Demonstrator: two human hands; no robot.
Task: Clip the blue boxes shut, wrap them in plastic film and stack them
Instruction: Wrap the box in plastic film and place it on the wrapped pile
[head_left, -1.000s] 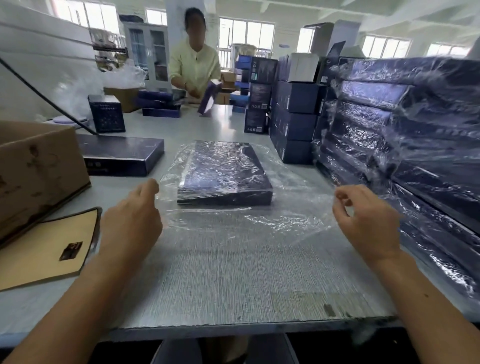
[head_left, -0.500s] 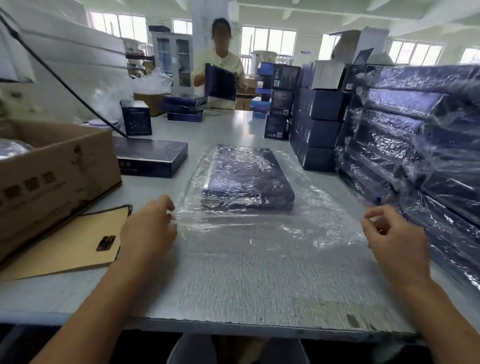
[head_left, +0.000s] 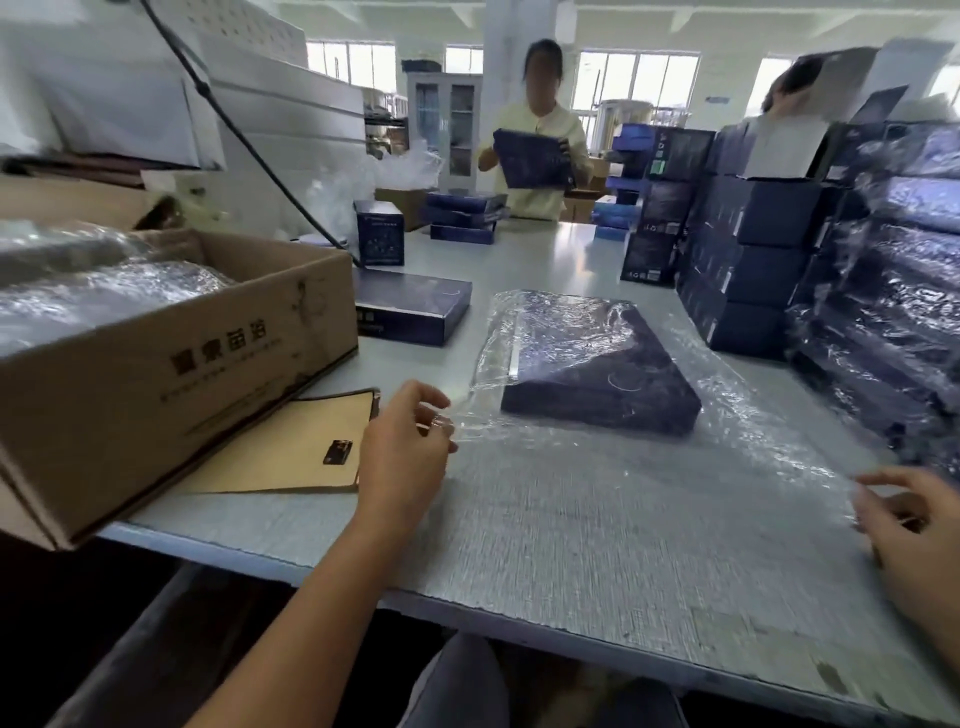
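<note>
Near edge of grey table (head_left: 519, 525): left hand (head_left: 402, 457) at 8 o'clock of flat dark blue box (head_left: 597, 379), fingertips pinching left edge of clear plastic film sheet (head_left: 613, 499). Right hand (head_left: 906, 525) at 4 o'clock, blurred, fingers apparently gripping right film edge. Box lying on film at table centre, far half draped in film. Brown cardboard carton (head_left: 171, 358) at 9 o'clock. Stack of film-wrapped blue boxes (head_left: 883, 312) at 3 o'clock. Person in pale yellow shirt (head_left: 540, 124) at 12 o'clock.

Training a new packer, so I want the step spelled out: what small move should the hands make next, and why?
Probably lift the plastic film and fold it forward over the blue box. The left hand and right hand pinch its near edge, and the box's near corner looks uncovered.
</note>
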